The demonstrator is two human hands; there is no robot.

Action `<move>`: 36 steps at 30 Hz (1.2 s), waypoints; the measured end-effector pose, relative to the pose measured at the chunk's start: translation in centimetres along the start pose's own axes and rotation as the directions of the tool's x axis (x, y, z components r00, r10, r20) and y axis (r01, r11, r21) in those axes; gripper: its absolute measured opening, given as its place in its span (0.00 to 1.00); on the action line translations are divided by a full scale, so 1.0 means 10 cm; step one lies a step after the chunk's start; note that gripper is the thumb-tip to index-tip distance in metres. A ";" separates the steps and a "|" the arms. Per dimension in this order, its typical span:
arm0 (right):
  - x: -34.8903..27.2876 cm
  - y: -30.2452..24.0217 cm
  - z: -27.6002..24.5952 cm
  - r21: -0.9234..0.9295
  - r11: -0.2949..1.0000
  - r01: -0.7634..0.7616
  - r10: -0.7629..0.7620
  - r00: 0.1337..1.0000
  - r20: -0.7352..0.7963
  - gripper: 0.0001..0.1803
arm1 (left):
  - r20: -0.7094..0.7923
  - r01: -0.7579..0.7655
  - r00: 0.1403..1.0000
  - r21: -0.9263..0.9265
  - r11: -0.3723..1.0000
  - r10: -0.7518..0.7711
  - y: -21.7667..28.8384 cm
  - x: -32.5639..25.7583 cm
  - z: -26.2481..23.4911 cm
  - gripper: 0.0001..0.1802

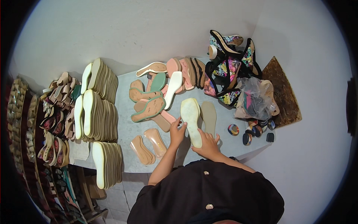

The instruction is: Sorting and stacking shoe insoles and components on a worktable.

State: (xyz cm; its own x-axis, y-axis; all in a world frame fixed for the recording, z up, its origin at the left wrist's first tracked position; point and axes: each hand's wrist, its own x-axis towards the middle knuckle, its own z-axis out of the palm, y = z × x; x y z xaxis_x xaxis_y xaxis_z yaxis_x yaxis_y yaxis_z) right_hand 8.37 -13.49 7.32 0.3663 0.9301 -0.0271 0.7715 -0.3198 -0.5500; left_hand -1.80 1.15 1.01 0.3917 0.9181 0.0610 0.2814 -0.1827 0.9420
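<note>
A pale cream shoe sole (190,114) is between my hands over the table, its wide toe end pointing away from me. My left hand (178,132) pinches its left edge near the narrow middle, thumb on top. At the heel end, my right hand (207,145) grips the right side and near edge, its fingers curled. A grey-beige sole (209,115) lies on the table just right of the cream one. Left of my left forearm lie shiny tan insoles (156,143) and a small stack of tan insoles (142,151).
Tall stacks of cream-edged soles (102,115) stand along the table's left side. Loose coloured soles (149,106) spread across the back middle. Floral wedge sandals (227,69), a clear plastic bag (255,99) and small patterned heel pieces (233,129) occupy the right. Shoe-filled shelves (35,130) stand far left.
</note>
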 end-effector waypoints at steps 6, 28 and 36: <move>-0.04 -0.05 -0.01 -0.052 0.998 0.018 -0.021 0.999 -0.041 0.46 | -0.039 -0.072 0.996 0.107 0.992 0.077 -0.05 0.00 0.03 0.25; 0.66 0.37 0.42 0.311 0.822 -0.478 0.382 0.867 0.321 0.44 | 0.195 0.342 0.936 -0.306 0.889 -0.293 -0.19 -0.01 0.14 0.42; 0.92 0.47 0.62 0.485 0.659 -0.576 0.303 0.793 0.529 0.53 | 0.335 0.500 0.859 -0.388 0.774 -0.387 -0.13 -0.06 0.02 0.39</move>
State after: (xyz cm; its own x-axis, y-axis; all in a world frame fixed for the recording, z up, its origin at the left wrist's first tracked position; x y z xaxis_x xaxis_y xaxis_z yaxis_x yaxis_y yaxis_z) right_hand 12.13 -5.30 -0.73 0.2494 0.7356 -0.6298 0.0454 -0.6585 -0.7512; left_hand -2.21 0.74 -0.38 0.5213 0.7415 -0.4224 0.0735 0.4542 0.8879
